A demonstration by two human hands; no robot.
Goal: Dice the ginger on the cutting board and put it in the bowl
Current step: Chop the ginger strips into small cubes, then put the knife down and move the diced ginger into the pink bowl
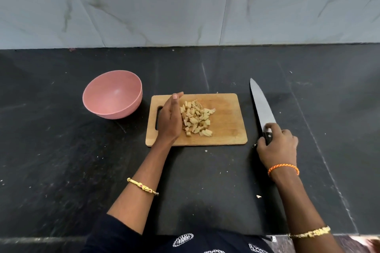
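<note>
A pile of diced ginger [197,118] lies in the middle of the wooden cutting board [226,121]. My left hand [170,118] stands on edge on the board, fingers straight and together, touching the left side of the pile. To the right of the board a large knife [261,107] lies flat on the counter, its tip pointing away from me. My right hand [277,146] is closed over the knife's black handle. The pink bowl [112,94] sits empty on the counter, left of the board.
The black stone counter [61,160] runs back to a grey marble-tiled wall [185,6]. A few ginger scraps [258,196] lie on the counter near me. The counter's front edge is at the bottom of the view.
</note>
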